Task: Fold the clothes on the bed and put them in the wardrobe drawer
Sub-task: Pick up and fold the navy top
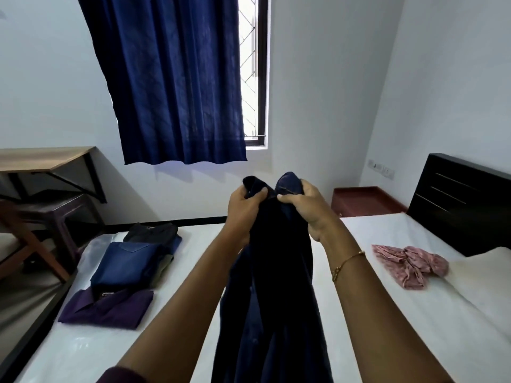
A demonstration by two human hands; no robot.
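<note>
A dark navy garment (273,286) hangs in front of me above the white bed (193,272). My left hand (244,205) grips its top edge on the left, and my right hand (307,205) grips the top edge close beside it. On the left part of the bed lie a folded purple shirt (110,308), a folded blue garment (127,265) and a folded dark grey one (152,232). A crumpled pink garment (409,265) lies on the right side of the bed.
A black headboard (464,205) stands at the right. A wooden desk (44,158) and a chair (47,217) stand to the left of the bed. A blue curtain (171,78) covers most of the window. A red-brown ledge (365,200) runs behind the bed.
</note>
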